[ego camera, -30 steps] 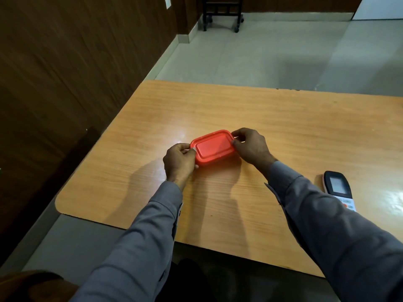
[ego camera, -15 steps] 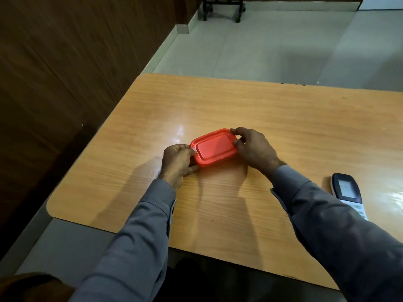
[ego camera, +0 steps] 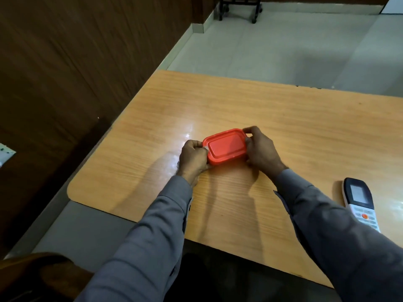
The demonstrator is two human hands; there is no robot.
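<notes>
- Lid work is the step in hand, as we judge it. Both hands bear on the rim of the red plastic container (ego camera: 229, 159), whose lid (ego camera: 225, 146) sits flat and looks seated all round. We cannot tell whether we are pressing it home or starting to prise it off.
- Our left hand (ego camera: 193, 158) grips the container's left short end, with the fingers curled in against the end wall and the thumb up at the lid's edge. It is closed firmly on the box.
- Our right hand (ego camera: 260, 149) holds the opposite short end, its fingers (ego camera: 250, 129) hooked over the far right corner and the thumb laid against the right rim. It too is curled tight on the box.
- The container lies between the two hands and touches both. Its long axis runs from one hand to the other, turned slightly so that the right end is farther from us.
- Beneath the container is the wooden table (ego camera: 283, 114), on which it appears to rest flat. The table's near edge is well to our side of it, and the rounded corner lies off to its left.
- A white remote control (ego camera: 359, 201) lies well apart from the container, to its right and nearer to us, beside the right sleeve (ego camera: 327, 214).
- The next move, in our judgement, calls for one hand to pin the base while the other thumb works along the rim, corner by corner. The pressure should go straight down or straight up, so the light box does not skid on the glossy top.
</notes>
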